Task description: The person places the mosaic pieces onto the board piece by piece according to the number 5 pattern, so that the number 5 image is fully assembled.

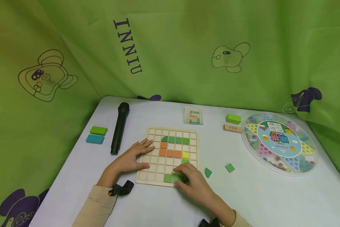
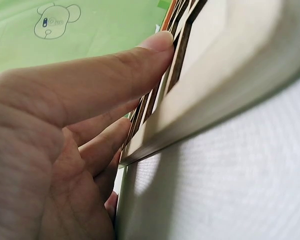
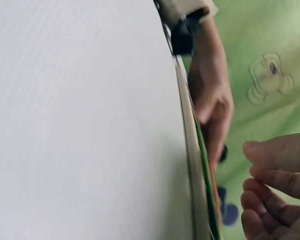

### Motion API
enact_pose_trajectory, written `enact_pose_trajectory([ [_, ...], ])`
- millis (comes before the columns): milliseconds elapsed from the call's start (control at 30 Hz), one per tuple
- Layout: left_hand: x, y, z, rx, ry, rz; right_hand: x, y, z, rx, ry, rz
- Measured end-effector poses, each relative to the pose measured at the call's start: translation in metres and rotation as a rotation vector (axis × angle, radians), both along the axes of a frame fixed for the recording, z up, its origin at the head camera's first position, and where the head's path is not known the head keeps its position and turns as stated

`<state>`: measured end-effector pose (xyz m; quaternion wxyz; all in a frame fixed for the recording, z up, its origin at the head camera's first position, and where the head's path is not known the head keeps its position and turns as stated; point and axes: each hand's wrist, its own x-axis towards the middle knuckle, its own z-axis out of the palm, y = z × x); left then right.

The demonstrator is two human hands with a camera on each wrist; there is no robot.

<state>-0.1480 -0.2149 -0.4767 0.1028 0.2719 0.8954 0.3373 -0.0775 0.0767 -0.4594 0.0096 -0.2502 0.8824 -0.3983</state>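
A wooden grid board [image 1: 147, 175] lies flat on the table, with green, orange and yellow tiles in some of its squares. My left hand [image 1: 133, 157] rests on the board's left edge, fingers spread; in the left wrist view its thumb [image 2: 157, 41] touches the frame. Over the lower right corner hovers my right hand [image 1: 196, 184], partly hiding the green tiles [image 1: 168, 178] in that row. The right wrist view shows the right fingertips [image 3: 260, 187] loosely bent, with nothing between them. Just right of the board lie a loose green quarter-round tile [image 1: 208, 172] and a green square tile [image 1: 229, 167].
Behind the board lies a small pattern card [image 1: 193, 115]. A black microphone [image 1: 120, 129], a green block [image 1: 98, 130] and a blue block [image 1: 95, 139] are on the left. At right are another green block [image 1: 233, 119], a wooden block [image 1: 232, 128] and a round marble game [image 1: 279, 143].
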Motion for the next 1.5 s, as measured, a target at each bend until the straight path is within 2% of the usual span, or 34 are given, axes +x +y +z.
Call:
enact_pose_trajectory([
  [133,0.000,0.000,0.001,0.005,0.003,0.005,-0.002,0.025,0.005,0.017,0.027,-0.082],
  [300,0.000,0.000,0.001,0.000,0.013,0.009,-0.002,0.061,0.001,0.093,0.047,-0.213],
  [433,0.000,-0.001,0.000,-0.004,0.012,0.007,0.000,0.079,-0.006,0.148,0.000,-0.315],
  [533,0.001,-0.001,0.000,0.002,0.010,0.009,0.000,0.083,-0.010,0.172,-0.034,-0.336],
  [633,0.002,-0.002,0.000,0.007,0.011,0.011,0.000,0.082,-0.012,0.172,-0.034,-0.327],
  [767,0.003,-0.002,0.001,0.004,0.013,0.012,0.000,0.077,-0.010,0.140,0.011,-0.305],
  [900,0.002,-0.002,0.001,0.000,0.011,0.017,-0.001,0.063,-0.006,0.069,0.038,-0.238],
  [1100,0.000,-0.002,0.000,-0.007,0.009,0.017,-0.003,0.029,-0.001,-0.010,-0.035,-0.122],
  [1333,0.000,-0.001,0.001,-0.007,0.004,0.010,-0.005,-0.013,0.000,-0.010,-0.036,0.006],
  [1500,0.000,-0.001,-0.001,-0.003,0.008,0.002,-0.009,-0.035,-0.005,0.021,-0.058,0.068],
])
